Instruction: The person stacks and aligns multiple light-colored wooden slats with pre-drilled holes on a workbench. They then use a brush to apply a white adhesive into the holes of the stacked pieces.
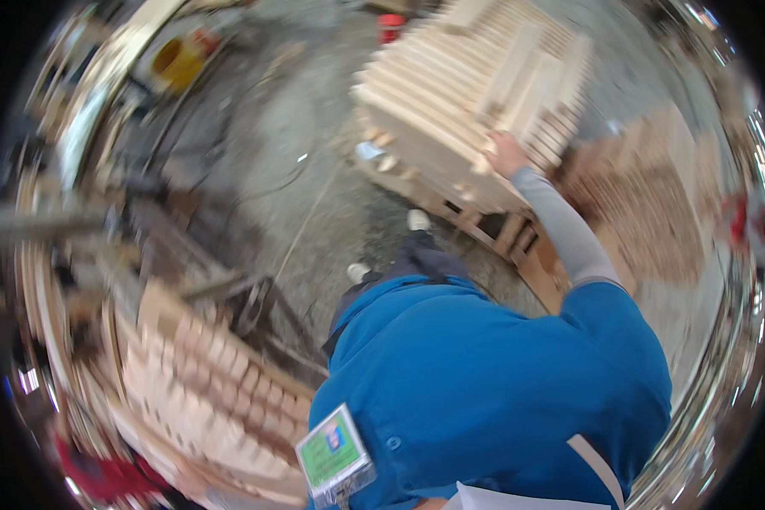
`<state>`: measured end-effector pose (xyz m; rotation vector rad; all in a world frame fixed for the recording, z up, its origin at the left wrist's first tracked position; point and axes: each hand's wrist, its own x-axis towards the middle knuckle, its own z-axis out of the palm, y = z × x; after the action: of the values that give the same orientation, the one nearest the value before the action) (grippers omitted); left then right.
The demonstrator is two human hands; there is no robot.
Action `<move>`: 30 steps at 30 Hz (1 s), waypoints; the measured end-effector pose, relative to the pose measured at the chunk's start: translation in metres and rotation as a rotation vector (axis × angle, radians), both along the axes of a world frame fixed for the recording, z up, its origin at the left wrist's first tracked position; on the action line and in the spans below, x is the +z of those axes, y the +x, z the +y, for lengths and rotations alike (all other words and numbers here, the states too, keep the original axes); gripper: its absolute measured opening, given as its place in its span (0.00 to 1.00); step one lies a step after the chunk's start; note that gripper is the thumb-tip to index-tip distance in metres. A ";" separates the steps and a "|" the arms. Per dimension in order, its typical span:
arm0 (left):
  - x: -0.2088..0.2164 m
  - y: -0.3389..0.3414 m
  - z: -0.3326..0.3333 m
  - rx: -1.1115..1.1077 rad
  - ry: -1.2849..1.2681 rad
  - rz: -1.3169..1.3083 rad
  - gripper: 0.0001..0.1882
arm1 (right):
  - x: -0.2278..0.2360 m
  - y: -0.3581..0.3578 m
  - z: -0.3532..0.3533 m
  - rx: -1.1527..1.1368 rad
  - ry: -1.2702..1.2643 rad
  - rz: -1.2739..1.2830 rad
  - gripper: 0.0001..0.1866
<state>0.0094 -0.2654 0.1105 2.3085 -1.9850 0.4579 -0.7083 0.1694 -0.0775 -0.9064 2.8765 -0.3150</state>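
Note:
My right hand [507, 155] reaches out to a tall stack of pale wooden strips [429, 106]. Its fingers are bent around the near end of a loose wooden strip [535, 92] lying on top of that stack. Blur hides exactly how the fingertips sit. Low on the left, a smeared hand shape [192, 483] beside a grey sleeve looks like my left hand. It is close to a pile of shaped wooden pieces [221, 399], and its fingers cannot be made out.
The stack rests on a wooden pallet [463, 212] just ahead of my feet. More stacked wood [642, 195] stands to its right. A red container [390, 27] is behind it. A yellow bucket [177, 64] and a blurred metal frame [229, 289] are on the left.

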 end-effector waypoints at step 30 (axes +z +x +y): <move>-0.187 -0.725 0.369 -0.072 2.585 0.968 0.37 | -0.006 -0.057 0.075 -0.404 -2.417 -1.400 0.38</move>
<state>-0.7159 0.1034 -0.0765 -0.5059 0.6574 2.0284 -0.7650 0.2446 -0.0833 0.2542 0.2183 -2.7068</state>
